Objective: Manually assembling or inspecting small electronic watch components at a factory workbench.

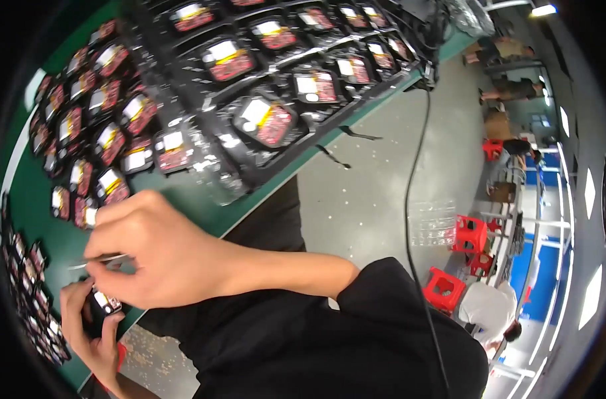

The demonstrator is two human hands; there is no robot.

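At the lower left, my left hand (83,329) grips a small black case (108,304) with a printed label, its fingers and thumb around the sides. Just above it, my right hand (160,253) pinches a thin metal tool (115,257) that looks like tweezers. The tool's tip points left, over the table and close to my left fingers. Whether it touches the case I cannot tell. Beyond my right hand lies a loose cluster of similar black cases (110,143) with white, yellow and red labels.
A black compartment tray (256,174) with several labelled cases sits on the green table (176,199), edged by clear plastic wrap (216,169). More cases (40,306) lie at far left. A black cable (411,179) hangs at right. Red stools (444,288) and other people are beyond.
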